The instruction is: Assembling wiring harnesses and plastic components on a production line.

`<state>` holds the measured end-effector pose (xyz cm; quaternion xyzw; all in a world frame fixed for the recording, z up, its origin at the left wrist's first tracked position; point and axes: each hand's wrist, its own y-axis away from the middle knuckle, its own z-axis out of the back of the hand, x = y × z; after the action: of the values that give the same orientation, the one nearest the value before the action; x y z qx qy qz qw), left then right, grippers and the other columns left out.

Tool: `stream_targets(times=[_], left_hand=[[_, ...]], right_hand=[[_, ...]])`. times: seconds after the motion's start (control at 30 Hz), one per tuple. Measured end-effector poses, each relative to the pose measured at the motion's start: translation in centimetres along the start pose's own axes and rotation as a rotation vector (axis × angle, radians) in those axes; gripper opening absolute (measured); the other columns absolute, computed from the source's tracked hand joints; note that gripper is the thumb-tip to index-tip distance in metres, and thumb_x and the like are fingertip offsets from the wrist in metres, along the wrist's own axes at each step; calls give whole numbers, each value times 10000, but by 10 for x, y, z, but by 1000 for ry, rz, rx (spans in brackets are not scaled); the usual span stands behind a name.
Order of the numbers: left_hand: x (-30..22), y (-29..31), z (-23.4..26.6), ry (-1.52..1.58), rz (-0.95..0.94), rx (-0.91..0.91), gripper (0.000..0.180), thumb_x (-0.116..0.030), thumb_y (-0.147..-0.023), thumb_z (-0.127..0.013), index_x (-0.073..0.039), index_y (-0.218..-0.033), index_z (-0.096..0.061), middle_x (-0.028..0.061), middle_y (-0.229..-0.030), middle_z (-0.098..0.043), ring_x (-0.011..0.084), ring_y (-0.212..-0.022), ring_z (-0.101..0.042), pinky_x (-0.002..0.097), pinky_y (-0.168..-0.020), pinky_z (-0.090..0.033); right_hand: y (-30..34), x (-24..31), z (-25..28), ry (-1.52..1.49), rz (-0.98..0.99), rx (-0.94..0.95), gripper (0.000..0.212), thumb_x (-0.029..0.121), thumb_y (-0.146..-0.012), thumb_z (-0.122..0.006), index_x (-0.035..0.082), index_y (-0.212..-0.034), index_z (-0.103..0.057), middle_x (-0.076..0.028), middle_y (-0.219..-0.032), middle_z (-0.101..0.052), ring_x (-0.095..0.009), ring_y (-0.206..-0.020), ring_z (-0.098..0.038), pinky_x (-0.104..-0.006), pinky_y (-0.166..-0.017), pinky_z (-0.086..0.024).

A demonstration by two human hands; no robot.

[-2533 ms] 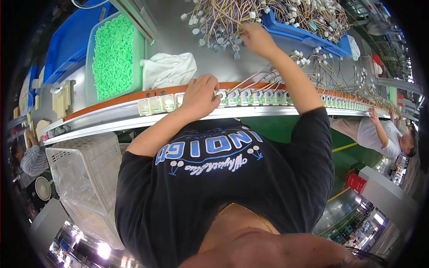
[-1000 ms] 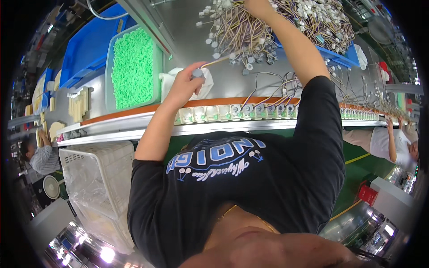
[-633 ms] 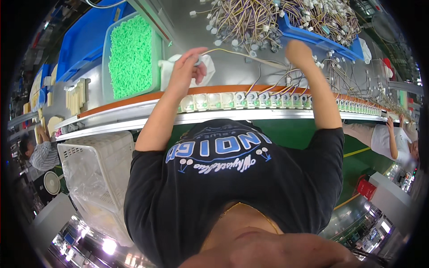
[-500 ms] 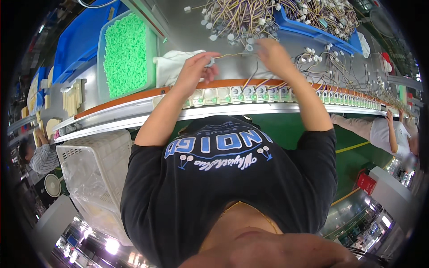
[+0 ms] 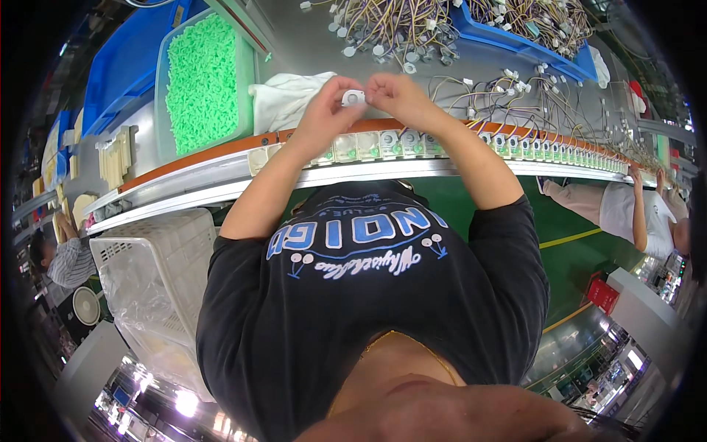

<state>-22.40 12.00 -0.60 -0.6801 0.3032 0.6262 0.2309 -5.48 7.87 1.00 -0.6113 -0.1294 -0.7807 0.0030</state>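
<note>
My left hand (image 5: 328,114) pinches a small white square part (image 5: 353,97) that has a grey round centre. Close against its right edge is my right hand (image 5: 398,97), thumb and fingers pressed together. Whatever those right fingers hold is hidden. Both hands are above a row of clear-and-white square housings (image 5: 368,146) along the front of the bench; those toward the right have round grey pieces and wires in them. Beyond my hands lies a heap of wired connectors (image 5: 387,29) with round translucent ends.
To the left stands a clear bin (image 5: 247,110) with bright green small pieces, beside a white cloth (image 5: 283,107). A blue tray (image 5: 515,50) of wires is at the far right. Loose wires (image 5: 508,85) lie right of my hands. Another person (image 5: 630,214) works farther right.
My right hand has come left from the wire heap to meet my left hand. A white square part now shows in the left fingers, where a round piece on a wire showed before.
</note>
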Motion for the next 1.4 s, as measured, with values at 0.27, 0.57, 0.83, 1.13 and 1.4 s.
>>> stream_targets(times=[0.27, 0.57, 0.83, 1.13, 1.4], left_hand=[[-6, 5, -2, -552, -14, -13, 249, -9, -760, -597, -32, -964, -457, 19, -765, -554, 39, -624, -460, 182, -547, -382], [-22, 7, 2, -570, 128, 163, 352, -91, -695, -669, -25, -978, -470, 35, -777, -520, 86, -697, -479, 218, -605, -398], [-7, 31, 1, -1001, -181, 278, 501, -255, -622, -700, -34, -1009, -472, 115, -1042, -487, 262, -1014, -450, 352, -878, -307], [2, 33, 0, -1022, -303, 175, 470, -231, -610, -704, -32, -965, -470, 107, -1045, -489, 263, -977, -472, 348, -839, -327], [7, 27, -6, -1008, -207, 73, 272, -166, -670, -613, -48, -872, -474, 81, -889, -498, 253, -892, -483, 356, -754, -337]], right_hand=[[14, 2, -13, 158, 190, -171, 96, 79, -798, -531, 63, -882, -488, 16, -556, -444, -86, -490, -435, -246, -452, -340], [18, 11, -5, 815, 551, -123, 133, 105, -756, -553, 69, -874, -503, -112, -682, -560, -312, -644, -549, -403, -540, -411], [30, -6, -21, 820, 337, 159, 134, 88, -727, -561, 45, -832, -489, -120, -715, -561, -307, -672, -556, -396, -582, -426], [34, -11, -35, 913, 639, -62, 246, 37, -575, -578, 13, -794, -470, -111, -763, -507, -263, -716, -527, -356, -620, -433], [24, -4, -21, 910, 505, 150, 148, 110, -687, -560, 41, -807, -506, -113, -736, -567, -280, -675, -576, -391, -565, -450]])
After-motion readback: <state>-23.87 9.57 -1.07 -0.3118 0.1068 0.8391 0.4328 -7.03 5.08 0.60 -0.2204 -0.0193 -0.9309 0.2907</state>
